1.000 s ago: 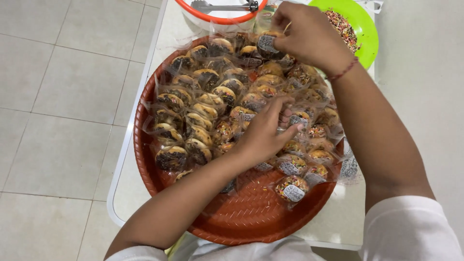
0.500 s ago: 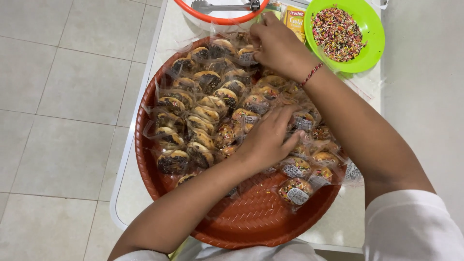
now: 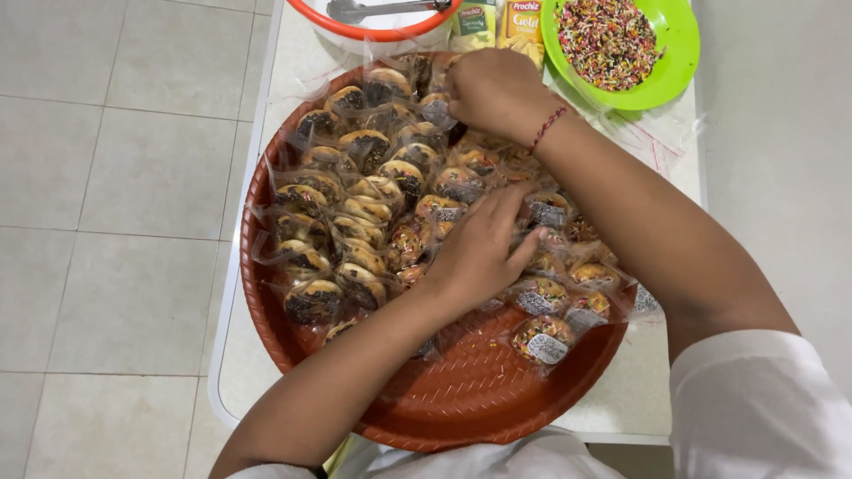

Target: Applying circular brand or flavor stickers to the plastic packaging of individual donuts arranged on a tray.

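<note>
Round red-brown woven tray (image 3: 461, 399) — nearest the wearer, its front part bare, resting on a white table (image 3: 621, 412).

Wrapped pastries (image 3: 355, 222) — small round cakes, each in a clear packet, packed in overlapping rows across the tray's far and middle parts; some at the right carried small printed labels.

Left hand (image 3: 479, 248) — lay palm down on the packets at the tray's middle, fingers together and slightly curled, pressing lightly; whether it pinched a packet could not be told.

Right hand (image 3: 493, 89) — at the tray's far edge, fingers bunched and closed on one wrapped pastry (image 3: 437, 108) among the last row; a red thread bracelet (image 3: 546, 129) at the wrist.

Step judged: arranging packets into rows. The next move would call for seating that far packet snugly against its neighbours without disturbing them.

Beyond — green bowl (image 3: 661, 75) of coloured sprinkles, a white bowl (image 3: 382, 37) with an orange rim and a metal spoon (image 3: 373, 9).
</note>
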